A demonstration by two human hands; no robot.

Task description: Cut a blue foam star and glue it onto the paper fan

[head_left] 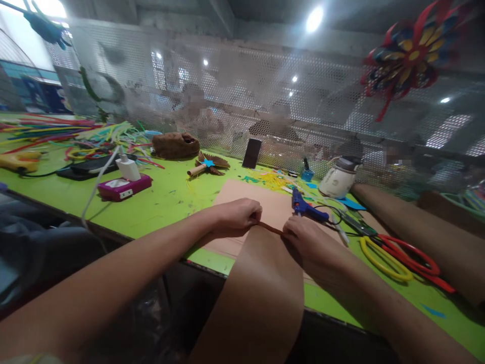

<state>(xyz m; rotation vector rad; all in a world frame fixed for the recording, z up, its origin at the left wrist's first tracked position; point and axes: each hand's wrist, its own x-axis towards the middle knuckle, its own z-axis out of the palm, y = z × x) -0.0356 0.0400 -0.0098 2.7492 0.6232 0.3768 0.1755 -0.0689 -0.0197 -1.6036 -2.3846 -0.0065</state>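
A long brown foam sheet (257, 293) hangs from the green table's (166, 202) front edge down toward me. My left hand (238, 216) is closed and pinches the sheet's top edge on the left. My right hand (303, 236) is closed and pinches the same edge on the right. The edge between the hands looks folded or rolled into a thin strip. A flat tan sheet (261, 202) lies on the table under both hands.
A blue glue gun (305, 206) lies just beyond my right hand. Yellow and red scissors (397, 255) lie to the right, brown rolls (420, 227) further right. A pink power strip (124, 186), coloured strips (76, 134), a phone (252, 152), a white pot (337, 179) and a mesh screen (242, 91) stand behind.
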